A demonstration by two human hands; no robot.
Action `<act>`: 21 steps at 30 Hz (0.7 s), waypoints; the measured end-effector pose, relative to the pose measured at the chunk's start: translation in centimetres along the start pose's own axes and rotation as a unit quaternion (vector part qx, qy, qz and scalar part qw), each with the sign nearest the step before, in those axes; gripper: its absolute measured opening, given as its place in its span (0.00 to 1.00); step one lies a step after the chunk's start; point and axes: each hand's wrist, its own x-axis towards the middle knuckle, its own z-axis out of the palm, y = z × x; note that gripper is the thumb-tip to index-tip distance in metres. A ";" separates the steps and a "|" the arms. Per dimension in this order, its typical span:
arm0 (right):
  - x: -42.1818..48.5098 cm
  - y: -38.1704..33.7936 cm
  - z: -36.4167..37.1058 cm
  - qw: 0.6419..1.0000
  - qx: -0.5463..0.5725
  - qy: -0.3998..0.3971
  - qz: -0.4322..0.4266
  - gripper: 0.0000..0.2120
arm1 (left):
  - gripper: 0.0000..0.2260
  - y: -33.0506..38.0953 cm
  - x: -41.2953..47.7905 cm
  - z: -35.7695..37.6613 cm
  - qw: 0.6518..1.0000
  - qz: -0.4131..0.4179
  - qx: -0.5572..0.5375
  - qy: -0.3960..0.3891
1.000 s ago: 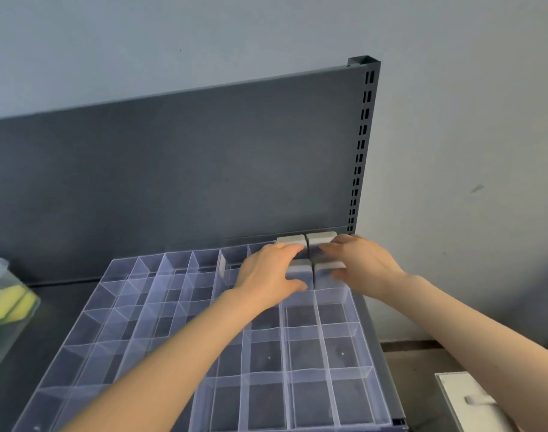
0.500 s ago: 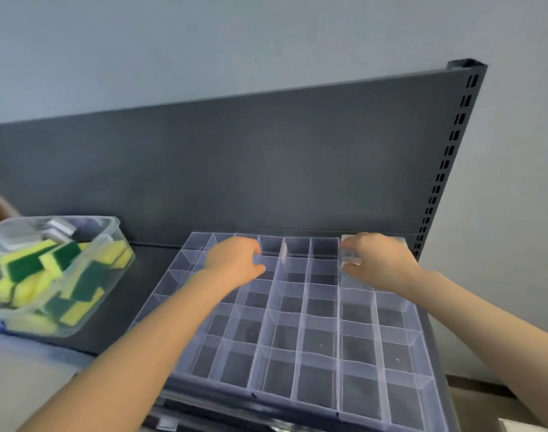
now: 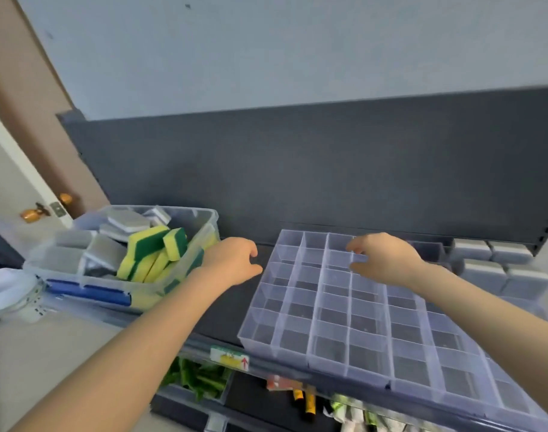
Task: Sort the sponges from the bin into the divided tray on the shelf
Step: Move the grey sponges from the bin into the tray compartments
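A clear plastic bin [image 3: 179,277] on the left of the shelf holds yellow-green sponges [image 3: 155,247] and grey sponges [image 3: 123,221]. The clear divided tray [image 3: 372,325] lies to its right. Several grey sponges [image 3: 500,265] stand in the tray's far right compartments. My left hand [image 3: 232,261] hovers between bin and tray, by the bin's right wall, fingers loosely curled and holding nothing. Over the tray's back compartments, my right hand [image 3: 383,258] is spread and holds nothing.
The dark shelf back panel [image 3: 297,169] rises behind bin and tray. A lower shelf holds green items [image 3: 197,377] and small packets. A beige counter [image 3: 32,353] with a white object sits at left. A door with a knob [image 3: 32,213] is far left.
The view has swung left, bringing the bin fully into sight. Both hands left the grey sponges at the tray's far right; my left hand moved left to the bin, my right followed over the tray.
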 end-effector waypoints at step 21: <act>12.6 -22.2 1.5 0.996 0.034 0.054 -0.062 0.18 | 0.13 -24.8 2.4 -3.8 0.992 -0.025 -0.060 0.111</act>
